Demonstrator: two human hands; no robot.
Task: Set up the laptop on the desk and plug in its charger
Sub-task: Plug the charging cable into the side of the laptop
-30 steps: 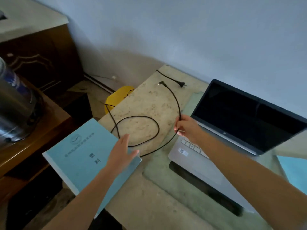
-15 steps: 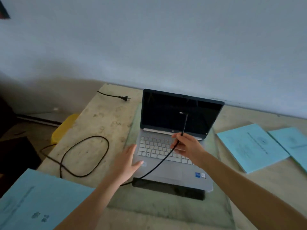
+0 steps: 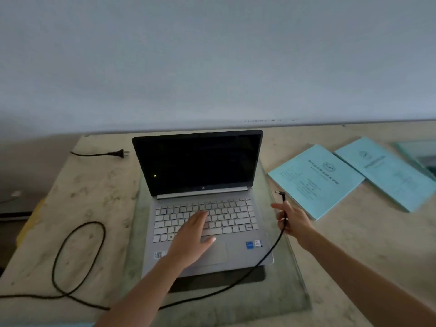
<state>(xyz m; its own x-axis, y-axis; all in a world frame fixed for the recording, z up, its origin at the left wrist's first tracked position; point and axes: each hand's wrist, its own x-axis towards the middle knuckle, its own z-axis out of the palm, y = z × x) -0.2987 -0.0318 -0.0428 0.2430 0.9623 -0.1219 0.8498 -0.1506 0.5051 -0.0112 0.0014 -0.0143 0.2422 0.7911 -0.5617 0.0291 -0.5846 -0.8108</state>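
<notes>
At the far left of the desk point(image 3: 94, 190), the cable point(image 3: 90, 222) lies in one loose loop, and one end runs off the left edge. The wall plug point(image 3: 120, 153) lies on the desk at the back left, just beside the screen, prongs toward the laptop point(image 3: 236, 208).

The laptop is set on a glass sheet point(image 3: 292, 286) at the middle of the desk, lid open, screen dark apart from a small lit dot. The left hand point(image 3: 195, 234) is laid flat on it – fingers straight over the keyboard, thumb toward the touchpad, nothing grasped.

From the loop, the cable is routed under the left forearm, across the glass in front of the laptop and up past its front right corner. There it is grasped by the right hand point(image 3: 292, 220), fingers curled round it just below the connector point(image 3: 280, 195). The connector is held in the air beside the laptop's right edge – not inserted.

Two blue booklets point(image 3: 316, 180) lie on the desk at the right.
</notes>
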